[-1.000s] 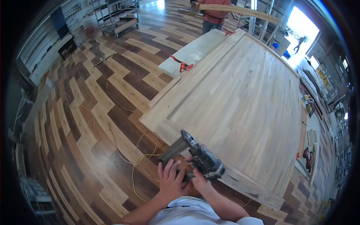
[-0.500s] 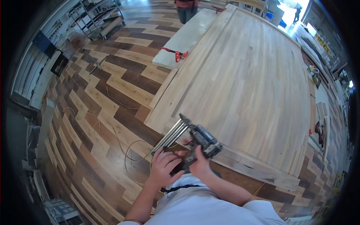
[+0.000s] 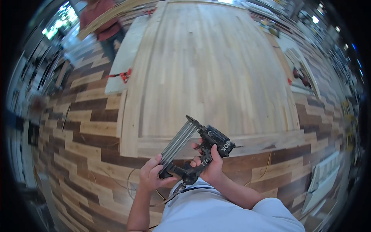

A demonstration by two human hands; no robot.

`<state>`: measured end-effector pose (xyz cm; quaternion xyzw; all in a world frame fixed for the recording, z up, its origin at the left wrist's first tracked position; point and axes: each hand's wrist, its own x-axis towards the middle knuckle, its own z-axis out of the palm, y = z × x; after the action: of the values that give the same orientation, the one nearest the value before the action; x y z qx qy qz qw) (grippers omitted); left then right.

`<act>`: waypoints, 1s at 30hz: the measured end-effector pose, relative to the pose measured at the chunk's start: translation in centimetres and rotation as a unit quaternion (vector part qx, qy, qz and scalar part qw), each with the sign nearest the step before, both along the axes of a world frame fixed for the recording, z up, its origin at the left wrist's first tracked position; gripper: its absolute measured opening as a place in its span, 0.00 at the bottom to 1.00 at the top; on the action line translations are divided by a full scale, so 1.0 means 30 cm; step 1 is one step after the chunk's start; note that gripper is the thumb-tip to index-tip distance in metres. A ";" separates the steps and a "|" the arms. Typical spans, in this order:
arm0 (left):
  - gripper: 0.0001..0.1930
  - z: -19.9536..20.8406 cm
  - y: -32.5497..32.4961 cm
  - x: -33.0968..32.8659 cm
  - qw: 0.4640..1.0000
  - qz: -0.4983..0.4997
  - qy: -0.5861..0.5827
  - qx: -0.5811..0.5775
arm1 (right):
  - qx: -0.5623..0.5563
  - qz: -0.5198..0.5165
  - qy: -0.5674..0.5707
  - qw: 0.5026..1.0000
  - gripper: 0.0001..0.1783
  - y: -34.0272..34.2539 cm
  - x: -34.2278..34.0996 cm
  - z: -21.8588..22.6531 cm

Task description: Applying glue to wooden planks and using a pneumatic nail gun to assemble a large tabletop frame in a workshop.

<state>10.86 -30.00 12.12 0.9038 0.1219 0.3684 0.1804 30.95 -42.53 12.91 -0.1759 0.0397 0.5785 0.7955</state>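
I hold a black nail gun (image 3: 216,140) with a long silver magazine (image 3: 178,141) over the near edge of a large pale wooden panel (image 3: 216,77). My right hand (image 3: 210,166) is wrapped round its handle, fingers near the trigger. At the magazine's lower end, my left hand (image 3: 151,173) grips with the thumb and fingers on either side. The nose of the tool points up and away from me, above the panel. An air hose (image 3: 165,201) runs from the bottom of the handle beside my white shirt.
Red clamps (image 3: 124,75) sit on a white board (image 3: 129,50) along the panel's left side. Beyond it, a person (image 3: 104,31) in a red top carries a long plank (image 3: 104,18). Another board with a red tool (image 3: 301,77) lies right. A loose yellow hose (image 3: 266,168) crosses the patterned floor.
The view has swung, so the panel now lies straighter and further left. My left hand has shifted from beside the handle to the magazine's end. The person at far left now shows carrying the plank.
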 end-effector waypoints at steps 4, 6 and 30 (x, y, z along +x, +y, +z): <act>0.38 -0.051 -0.045 0.064 0.999 0.022 -0.044 0.018 | -0.010 -0.070 -0.012 0.997 0.29 -0.059 0.034 0.015; 0.38 -0.052 -0.059 0.108 0.998 0.038 -0.050 0.013 | -0.011 -0.099 -0.018 0.995 0.29 -0.099 0.052 0.019; 0.11 0.190 -0.523 0.642 0.944 -0.185 -0.028 -0.273 | 0.039 -0.276 0.117 0.953 0.26 -0.828 0.335 0.009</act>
<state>30.13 -45.69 17.81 0.8160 0.0434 0.3064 0.4882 41.00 -67.36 13.18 -0.0575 0.1571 0.3542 0.9201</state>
